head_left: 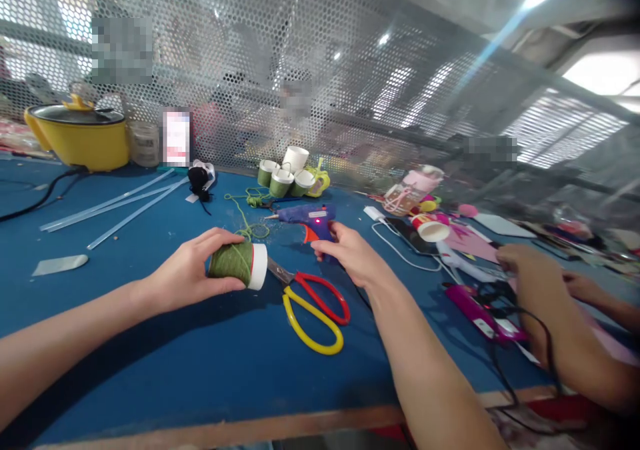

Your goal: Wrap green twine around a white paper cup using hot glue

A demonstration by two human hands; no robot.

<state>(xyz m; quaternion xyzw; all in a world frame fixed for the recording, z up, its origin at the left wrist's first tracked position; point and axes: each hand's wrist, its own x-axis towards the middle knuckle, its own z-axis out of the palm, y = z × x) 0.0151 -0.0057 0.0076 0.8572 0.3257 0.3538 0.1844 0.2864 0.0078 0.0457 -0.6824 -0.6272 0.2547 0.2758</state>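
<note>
My left hand [195,268] is closed around a white paper cup wrapped in green yarn [233,263], tipped on its side with its white rim to the right. A strand of green yarn [245,220] runs from behind the cup to a small tangle farther back. My right hand [345,250] grips the handle of a blue hot glue gun [307,215] with an orange trigger and a lit red light; its nozzle points left. Between my hands lie scissors [315,310] with one red and one yellow handle, their blades partly hidden behind the cup.
Several green-wrapped cups [283,182] stand at the back. Clear glue sticks [135,200], a yellow electric pot [80,137] and a phone [177,137] are at left. At right lie a purple power strip [480,313], cables and a co-worker's arms [545,310]. Perforated metal [280,57] rises behind.
</note>
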